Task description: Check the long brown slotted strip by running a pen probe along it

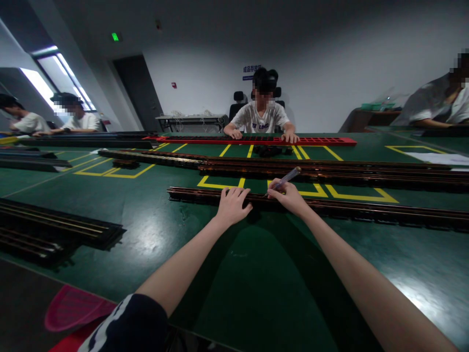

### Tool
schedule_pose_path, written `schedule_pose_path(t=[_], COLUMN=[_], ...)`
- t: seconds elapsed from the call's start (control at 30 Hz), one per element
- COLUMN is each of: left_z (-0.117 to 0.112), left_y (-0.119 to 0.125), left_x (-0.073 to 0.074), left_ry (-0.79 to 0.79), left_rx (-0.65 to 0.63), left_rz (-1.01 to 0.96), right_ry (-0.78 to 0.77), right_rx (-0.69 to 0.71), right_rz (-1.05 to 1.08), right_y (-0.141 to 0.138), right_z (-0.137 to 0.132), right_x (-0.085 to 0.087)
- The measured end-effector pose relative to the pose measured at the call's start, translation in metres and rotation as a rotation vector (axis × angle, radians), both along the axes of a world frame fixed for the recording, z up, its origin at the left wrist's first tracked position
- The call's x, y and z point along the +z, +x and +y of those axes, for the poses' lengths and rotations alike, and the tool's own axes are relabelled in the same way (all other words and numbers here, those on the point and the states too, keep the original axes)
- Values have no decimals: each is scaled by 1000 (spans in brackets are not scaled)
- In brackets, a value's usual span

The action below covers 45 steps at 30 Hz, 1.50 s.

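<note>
A long dark rail [366, 210] lies across the green table [256, 283] in front of me. My left hand [232, 205] rests on top of it with fingers curled over its far edge, pressing it down. Just to the right, my right hand [289, 196] is closed round a pen-like tool [285, 180] with a clear handle, its tip pointing down at the rail. Both arms stretch forward from the near edge.
More dark rails [330, 171] lie beyond, and a stack [54, 234] sits at the left edge. A red rail [256, 141] lies before a seated person [262, 117] opposite. Other people sit far left and far right. Yellow lines mark the table.
</note>
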<state>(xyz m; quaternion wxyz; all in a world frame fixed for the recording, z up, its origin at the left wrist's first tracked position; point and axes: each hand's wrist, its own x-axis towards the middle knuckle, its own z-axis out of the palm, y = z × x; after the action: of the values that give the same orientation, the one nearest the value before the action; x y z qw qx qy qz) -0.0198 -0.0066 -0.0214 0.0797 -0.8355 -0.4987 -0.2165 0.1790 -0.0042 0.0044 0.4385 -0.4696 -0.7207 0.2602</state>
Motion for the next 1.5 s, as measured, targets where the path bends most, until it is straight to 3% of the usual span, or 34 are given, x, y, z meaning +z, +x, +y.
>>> schedule_pose_path(t=[1.5], left_z=[5], left_y=[0], left_x=[-6], left_ry=[91], left_rx=[7], left_rz=[32], right_ry=[-14], right_rx=[7], right_rz=[31], right_y=[1], right_z=[1], right_x=[-1])
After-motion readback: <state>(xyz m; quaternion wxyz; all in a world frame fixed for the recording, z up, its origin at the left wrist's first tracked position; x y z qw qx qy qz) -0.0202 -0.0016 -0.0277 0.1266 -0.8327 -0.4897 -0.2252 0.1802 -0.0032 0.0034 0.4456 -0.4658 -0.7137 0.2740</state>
